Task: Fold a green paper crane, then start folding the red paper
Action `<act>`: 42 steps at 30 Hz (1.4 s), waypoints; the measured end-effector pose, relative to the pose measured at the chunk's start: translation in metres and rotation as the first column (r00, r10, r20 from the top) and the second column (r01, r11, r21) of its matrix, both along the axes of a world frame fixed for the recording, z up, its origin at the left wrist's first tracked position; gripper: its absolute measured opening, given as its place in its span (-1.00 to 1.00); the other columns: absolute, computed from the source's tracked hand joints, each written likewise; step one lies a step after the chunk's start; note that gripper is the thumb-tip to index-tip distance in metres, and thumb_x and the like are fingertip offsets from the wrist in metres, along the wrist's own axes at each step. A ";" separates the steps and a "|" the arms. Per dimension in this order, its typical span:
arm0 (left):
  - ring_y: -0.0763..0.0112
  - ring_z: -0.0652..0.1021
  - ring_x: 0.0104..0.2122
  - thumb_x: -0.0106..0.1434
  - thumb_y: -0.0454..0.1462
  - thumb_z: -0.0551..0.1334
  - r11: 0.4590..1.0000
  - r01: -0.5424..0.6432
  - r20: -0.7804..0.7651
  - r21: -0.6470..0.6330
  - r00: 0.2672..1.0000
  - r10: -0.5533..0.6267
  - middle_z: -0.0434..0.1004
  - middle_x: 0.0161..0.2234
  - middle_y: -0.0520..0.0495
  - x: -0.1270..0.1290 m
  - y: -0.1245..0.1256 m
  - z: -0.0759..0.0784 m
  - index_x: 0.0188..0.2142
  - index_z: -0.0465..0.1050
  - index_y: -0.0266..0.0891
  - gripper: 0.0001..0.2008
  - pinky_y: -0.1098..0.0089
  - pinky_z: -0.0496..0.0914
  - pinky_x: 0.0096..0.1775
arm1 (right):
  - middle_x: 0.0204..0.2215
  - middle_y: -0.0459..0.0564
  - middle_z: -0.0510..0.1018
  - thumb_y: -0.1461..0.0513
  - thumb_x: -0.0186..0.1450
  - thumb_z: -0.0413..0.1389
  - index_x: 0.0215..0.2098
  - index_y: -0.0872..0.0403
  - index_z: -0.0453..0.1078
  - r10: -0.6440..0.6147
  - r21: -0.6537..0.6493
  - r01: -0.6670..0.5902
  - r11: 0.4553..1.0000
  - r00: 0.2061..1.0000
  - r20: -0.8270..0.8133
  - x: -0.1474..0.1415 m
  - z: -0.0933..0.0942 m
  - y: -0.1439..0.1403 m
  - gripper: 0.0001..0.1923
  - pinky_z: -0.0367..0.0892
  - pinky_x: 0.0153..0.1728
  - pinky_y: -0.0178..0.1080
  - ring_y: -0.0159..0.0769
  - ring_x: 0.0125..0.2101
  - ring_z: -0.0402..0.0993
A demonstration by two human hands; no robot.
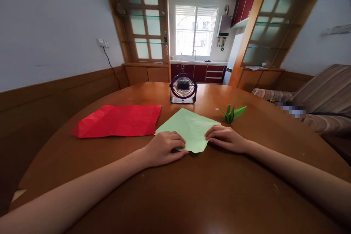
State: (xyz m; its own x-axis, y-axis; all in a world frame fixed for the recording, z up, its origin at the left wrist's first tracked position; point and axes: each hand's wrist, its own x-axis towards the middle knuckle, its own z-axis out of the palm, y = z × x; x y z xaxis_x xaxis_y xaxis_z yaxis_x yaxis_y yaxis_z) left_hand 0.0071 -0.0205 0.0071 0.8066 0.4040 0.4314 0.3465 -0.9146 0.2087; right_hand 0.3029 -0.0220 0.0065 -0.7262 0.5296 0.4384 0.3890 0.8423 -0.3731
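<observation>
A light green sheet of paper [189, 128] lies on the table in front of me, one corner pointing away. Faint creases cross it, and its near edge curls up a little. My left hand [166, 148] holds the near left edge, fingers bent over the top and thumb along the rim. On the opposite side, my right hand [226, 138] grips the right edge between curled fingers and thumb. Just beyond my right hand stands a folded green paper crane [230, 114]. To the left rests a creased red sheet of paper [117, 121], touched by neither hand.
A small dark purple desk fan [183, 87] stands behind the green sheet. Everything sits on a brown wooden table [175, 193] with a rounded far edge. A striped sofa [329, 95] is at the right, and a kitchen with a window [196, 31] lies beyond.
</observation>
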 end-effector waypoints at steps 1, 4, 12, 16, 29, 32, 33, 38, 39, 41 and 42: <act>0.34 0.56 -0.25 0.34 -0.13 0.14 1.000 -0.020 0.018 -0.007 1.000 0.020 0.60 -0.27 -0.08 0.000 0.000 0.000 -0.32 0.52 -0.20 -0.75 0.37 0.40 -0.19 | -0.23 0.08 0.55 0.18 0.43 -0.04 -0.21 0.10 0.48 -0.012 -0.004 0.012 1.000 1.000 -0.009 0.000 -0.001 0.001 -0.73 0.43 -0.14 -0.17 -0.29 -0.21 0.48; 0.35 0.54 -0.30 0.29 -0.08 0.19 0.998 -0.068 0.038 -0.012 0.997 0.068 0.58 -0.34 -0.07 0.000 0.001 -0.002 -0.36 0.52 -0.20 -0.74 0.39 0.40 -0.25 | -0.26 0.07 0.54 0.17 0.43 -0.04 -0.25 0.10 0.48 -0.041 -0.022 0.040 0.999 0.999 -0.028 0.001 -0.003 0.003 -0.71 0.42 -0.17 -0.19 -0.30 -0.24 0.46; 0.38 0.51 -0.34 0.33 -0.17 0.12 0.964 -0.242 0.078 -0.108 0.965 0.251 0.53 -0.41 -0.03 0.002 0.003 -0.004 -0.45 0.47 -0.20 -0.72 0.40 0.37 -0.27 | -0.32 0.02 0.49 0.08 0.41 -0.02 -0.40 0.10 0.44 -0.135 -0.116 0.129 0.985 0.990 -0.044 -0.001 -0.001 0.005 -0.65 0.38 -0.24 -0.24 -0.33 -0.31 0.41; 0.35 0.51 -0.30 0.28 -0.15 0.18 0.922 -0.320 0.087 -0.218 0.934 0.345 0.54 -0.35 -0.03 0.005 0.003 -0.003 -0.50 0.46 -0.20 -0.73 0.35 0.38 -0.23 | -0.34 0.01 0.47 0.03 0.40 -0.02 -0.44 0.10 0.40 -0.203 -0.158 0.194 0.968 0.978 -0.046 -0.004 -0.001 0.004 -0.61 0.37 -0.25 -0.22 -0.32 -0.33 0.40; 0.23 0.48 -0.18 0.18 -0.15 0.30 0.841 -0.420 0.104 -0.342 0.872 0.478 0.52 -0.26 -0.05 0.010 0.004 -0.008 -0.57 0.45 -0.22 -0.74 0.17 0.31 -0.08 | -0.49 -0.09 0.35 0.06 0.35 0.04 -0.57 0.11 0.30 -0.437 -0.247 0.404 0.881 0.895 -0.093 -0.035 -0.009 0.009 -0.59 0.19 -0.42 -0.31 -0.39 -0.47 0.25; 0.19 0.46 -0.14 0.16 -0.13 0.31 0.819 -0.464 0.083 -0.339 0.852 0.517 0.50 -0.23 -0.06 0.010 0.004 -0.009 -0.58 0.46 -0.22 -0.73 0.11 0.27 -0.04 | -0.45 -0.07 0.39 0.10 0.30 0.10 -0.56 0.11 0.34 -0.469 -0.228 0.443 0.867 0.881 -0.070 -0.035 -0.011 0.009 -0.66 0.21 -0.40 -0.29 -0.37 -0.46 0.29; 0.18 0.45 -0.13 0.15 -0.12 0.32 0.814 -0.477 0.075 -0.331 0.847 0.527 0.49 -0.22 -0.07 0.010 0.004 -0.010 -0.58 0.46 -0.22 -0.73 0.10 0.25 -0.04 | -0.44 -0.05 0.41 0.12 0.29 0.10 -0.55 0.11 0.34 -0.473 -0.215 0.452 0.866 0.879 -0.057 -0.035 -0.011 0.008 -0.69 0.23 -0.39 -0.29 -0.36 -0.45 0.30; 0.13 0.42 -0.08 0.13 -0.10 0.32 0.797 -0.532 0.020 -0.287 0.828 0.560 0.45 -0.18 -0.09 0.012 0.003 -0.008 -0.57 0.46 -0.22 -0.73 0.10 0.24 -0.04 | -0.41 -0.03 0.42 0.15 0.29 0.09 -0.52 0.10 0.31 -0.493 -0.155 0.489 0.858 0.870 0.016 -0.036 -0.009 0.007 -0.74 0.24 -0.35 -0.27 -0.33 -0.41 0.35; 0.13 0.42 -0.08 0.13 -0.10 0.32 0.794 -0.541 0.010 -0.277 0.825 0.566 0.44 -0.19 -0.09 0.012 0.002 -0.007 -0.56 0.46 -0.22 -0.73 0.10 0.25 -0.05 | -0.41 -0.03 0.42 0.16 0.29 0.09 -0.52 0.10 0.30 -0.500 -0.152 0.498 0.854 0.866 0.032 -0.037 -0.009 0.008 -0.75 0.23 -0.35 -0.27 -0.33 -0.41 0.35; 0.13 0.42 -0.08 0.13 -0.11 0.31 0.789 -0.558 -0.005 -0.256 0.817 0.576 0.44 -0.19 -0.09 0.012 0.001 -0.006 -0.48 0.46 -0.22 -0.78 0.10 0.26 -0.04 | -0.41 -0.04 0.42 0.17 0.29 0.08 -0.51 0.10 0.30 -0.507 -0.152 0.510 0.847 0.860 0.060 -0.037 -0.008 0.009 -0.76 0.22 -0.35 -0.27 -0.34 -0.41 0.35; 0.12 0.43 -0.07 0.14 -0.12 0.31 0.790 -0.562 -0.010 -0.246 0.816 0.577 0.45 -0.17 -0.10 0.012 0.001 -0.006 -0.40 0.46 -0.21 -0.80 0.09 0.27 -0.03 | -0.41 -0.04 0.42 0.17 0.29 0.08 -0.51 0.10 0.29 -0.508 -0.152 0.512 0.845 0.859 0.069 -0.038 -0.008 0.009 -0.76 0.21 -0.34 -0.27 -0.34 -0.41 0.34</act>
